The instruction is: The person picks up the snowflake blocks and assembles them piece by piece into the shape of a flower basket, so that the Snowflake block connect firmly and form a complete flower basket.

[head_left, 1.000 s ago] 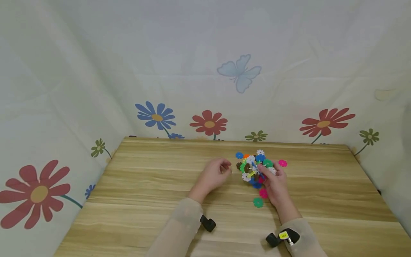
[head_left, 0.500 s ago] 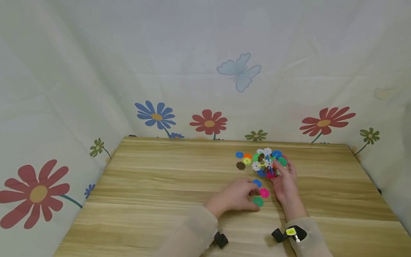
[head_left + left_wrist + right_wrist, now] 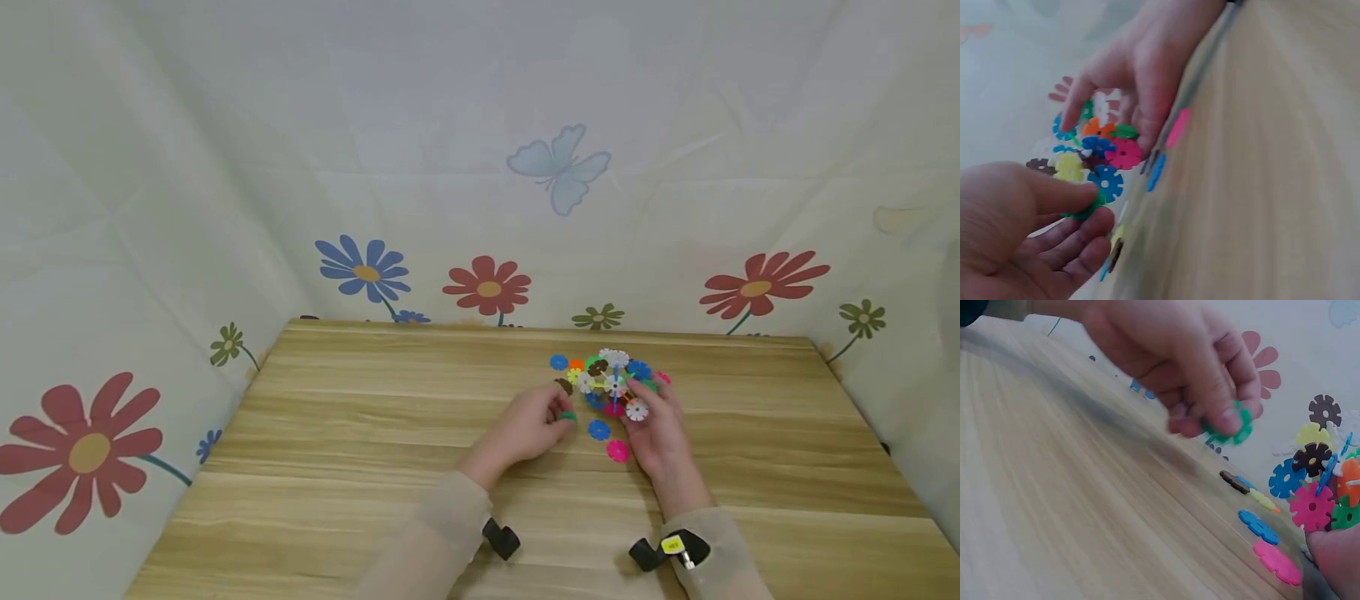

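My left hand (image 3: 531, 423) pinches a green snowflake disc (image 3: 569, 416) between thumb and fingers, just above the table. In the right wrist view that green disc (image 3: 1242, 428) shows edge notches like a flower's. My right hand (image 3: 662, 429) grips a cluster of interlocked snowflake discs (image 3: 615, 385), in white, blue, brown, pink, green and other colours. A small gap separates the left hand from this cluster. The left wrist view shows the cluster's pink disc (image 3: 1124, 154) close to the right hand's fingers, which partly hide the cluster.
Loose on the wooden table (image 3: 337, 467) lie a blue disc (image 3: 598, 430) and a pink disc (image 3: 618, 451) near me. Farther back are another blue disc (image 3: 558, 362), an orange one (image 3: 576, 366), and a brown one (image 3: 564, 386). A flowered cloth (image 3: 420, 167) hangs behind.
My left hand reached right to the green disc on the table, picked it up and drew back left and away from me. The cluster in my right hand went right, then slightly left, turning.
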Motion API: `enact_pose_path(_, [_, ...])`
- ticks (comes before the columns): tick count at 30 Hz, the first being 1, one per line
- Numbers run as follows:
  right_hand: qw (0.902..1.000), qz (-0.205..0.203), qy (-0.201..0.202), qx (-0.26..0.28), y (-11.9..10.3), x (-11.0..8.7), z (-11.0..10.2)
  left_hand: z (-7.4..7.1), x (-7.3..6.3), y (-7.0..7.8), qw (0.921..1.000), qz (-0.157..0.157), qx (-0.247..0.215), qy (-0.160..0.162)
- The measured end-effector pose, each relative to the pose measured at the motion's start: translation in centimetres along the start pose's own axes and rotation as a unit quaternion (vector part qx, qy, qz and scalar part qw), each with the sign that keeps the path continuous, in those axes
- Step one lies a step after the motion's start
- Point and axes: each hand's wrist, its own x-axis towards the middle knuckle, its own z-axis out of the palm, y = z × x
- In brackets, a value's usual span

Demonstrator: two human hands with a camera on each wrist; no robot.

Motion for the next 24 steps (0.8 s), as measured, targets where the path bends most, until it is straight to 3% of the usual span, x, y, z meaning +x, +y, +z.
enact_pose_path(4, [0.9997,0.003,-0.016,-0.02,0.6,-0.3,0.7,-0.9,0.0,0.2,0.992,-0.032,-0.097,0.074])
enact_pose_path(9, [0.9986,-0.004,-0.029,-0.043,1.7,-0.7,1.5,-0.7,0.2,0.5,0.9807,-0.035,-0.164,0.1])
enact_pose_path(16, [0.9953,-0.039,-0.051,-0.072,2.7,-0.7,2.1,-0.8,0.1,0.9,0.9755,-0.023,-0.171,0.136])
enact_pose_path(24, [0.9888,-0.077,-0.063,-0.112,3.0,-0.6,2.1,-1.3,0.0,0.9,0.9795,-0.013,-0.149,0.135])
